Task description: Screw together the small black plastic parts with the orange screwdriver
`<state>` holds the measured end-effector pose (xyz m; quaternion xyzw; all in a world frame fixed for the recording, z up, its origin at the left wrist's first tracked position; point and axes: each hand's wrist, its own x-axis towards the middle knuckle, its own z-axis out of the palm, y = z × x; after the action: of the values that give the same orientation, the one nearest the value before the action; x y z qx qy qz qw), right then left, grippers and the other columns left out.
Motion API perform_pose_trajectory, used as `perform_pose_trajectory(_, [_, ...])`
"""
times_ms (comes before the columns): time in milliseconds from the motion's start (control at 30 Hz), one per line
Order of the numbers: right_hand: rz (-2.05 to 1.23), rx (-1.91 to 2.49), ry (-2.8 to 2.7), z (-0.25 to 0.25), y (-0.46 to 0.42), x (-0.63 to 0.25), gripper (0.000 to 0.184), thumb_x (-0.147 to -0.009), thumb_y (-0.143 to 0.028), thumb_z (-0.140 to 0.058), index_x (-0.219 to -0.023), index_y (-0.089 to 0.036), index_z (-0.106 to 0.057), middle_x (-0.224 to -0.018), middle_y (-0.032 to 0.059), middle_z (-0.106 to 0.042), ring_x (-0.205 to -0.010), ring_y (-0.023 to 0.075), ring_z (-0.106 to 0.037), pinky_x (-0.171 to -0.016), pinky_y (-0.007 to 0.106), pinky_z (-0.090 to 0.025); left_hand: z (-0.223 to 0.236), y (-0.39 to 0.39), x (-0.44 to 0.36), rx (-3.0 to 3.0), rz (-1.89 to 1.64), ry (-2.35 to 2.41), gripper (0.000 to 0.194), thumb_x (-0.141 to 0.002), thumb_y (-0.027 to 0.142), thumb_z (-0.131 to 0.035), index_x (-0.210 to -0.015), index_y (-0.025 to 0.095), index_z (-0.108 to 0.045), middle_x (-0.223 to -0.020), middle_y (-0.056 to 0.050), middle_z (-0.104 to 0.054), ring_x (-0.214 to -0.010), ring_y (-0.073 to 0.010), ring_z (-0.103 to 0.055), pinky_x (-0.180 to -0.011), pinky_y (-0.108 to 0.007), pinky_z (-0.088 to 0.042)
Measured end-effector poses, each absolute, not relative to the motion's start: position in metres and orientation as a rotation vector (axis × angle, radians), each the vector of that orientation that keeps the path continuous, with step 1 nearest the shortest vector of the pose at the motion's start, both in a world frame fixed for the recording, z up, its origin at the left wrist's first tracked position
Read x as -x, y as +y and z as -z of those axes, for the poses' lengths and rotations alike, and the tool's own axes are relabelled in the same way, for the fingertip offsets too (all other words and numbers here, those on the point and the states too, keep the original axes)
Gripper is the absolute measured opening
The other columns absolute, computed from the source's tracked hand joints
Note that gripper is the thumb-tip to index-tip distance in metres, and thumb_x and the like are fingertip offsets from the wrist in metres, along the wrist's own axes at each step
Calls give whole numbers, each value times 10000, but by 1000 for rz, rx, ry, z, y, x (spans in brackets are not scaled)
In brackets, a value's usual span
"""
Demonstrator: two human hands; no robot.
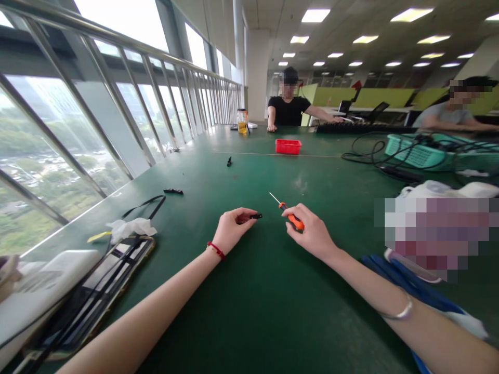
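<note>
Between the fingertips of my left hand (234, 227) is a small black part (256, 216), pinched just above the green tabletop (241, 301). Its exact kind is too small to make out. My right hand (310, 232) grips a screwdriver (295, 222) by its orange and black handle. The thin metal shaft points up and to the left, away from me, and its tip stays apart from the black part. Farther off lie two more small black pieces, one piece (173, 191) to the left and another (229, 161) near the middle.
A red tray (288, 147) stands farther back. At left are a dark framed panel (113, 280), black straps and a white box (58, 270). At right are a teal basket (421, 153) with cables and a blue strap (409, 283). Two people sit beyond.
</note>
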<state>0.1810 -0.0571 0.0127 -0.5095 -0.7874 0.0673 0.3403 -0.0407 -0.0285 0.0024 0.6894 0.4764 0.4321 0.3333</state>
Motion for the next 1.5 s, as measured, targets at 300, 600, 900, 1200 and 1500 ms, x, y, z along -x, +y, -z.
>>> perform_pose_trajectory(300, [-294, 1283, -2063, -10, -51, -178, 193, -798, -358, -594, -950, -242, -571, -920, 16, -572, -793, 163, -591, -668, 273, -442, -15, -47, 13, -1879, -1115, 1114, 188, -777, 273, -635, -906, 145, -685, -876, -52, -724, -798, -160, -671, -776, -272, -537])
perform_pose_trajectory(600, [-256, 1172, -2065, -12, -57, -178, 171, -824, -372, -578, -897, -231, -644, -846, 12, -541, -733, 131, -581, -674, 250, -444, -20, -54, 9, -2237, -1166, 1159, 109, -805, 227, -608, -879, 185, -675, -871, -35, -694, -828, -164, -626, -765, -284, -500])
perform_pose_trajectory(900, [-140, 1269, -1932, -12, -54, -186, 225, -855, -404, -540, -904, -230, -674, -834, 25, -552, -734, 141, -583, -650, 248, -436, -19, -40, -6, -2470, -1310, 1095, 152, -857, 247, -558, -912, 226, -699, -951, -20, -714, -880, -158, -609, -814, -287, -486])
perform_pose_trajectory(1200, [-189, 1297, -1996, -11, -54, -187, 209, -838, -400, -569, -899, -242, -691, -843, 18, -567, -725, 135, -583, -658, 250, -434, -14, -39, -4, -2377, -1275, 1106, 83, -814, 239, -607, -826, 229, -689, -900, -4, -719, -853, -160, -620, -814, -297, -486])
perform_pose_trajectory(1500, [-195, 1292, -2089, -12, -54, -192, 193, -844, -380, -564, -903, -251, -695, -847, 11, -555, -711, 124, -581, -642, 245, -432, -15, -39, -3, -2402, -1102, 1131, 51, -744, 163, -619, -774, 202, -633, -870, -3, -688, -850, -169, -593, -794, -297, -467])
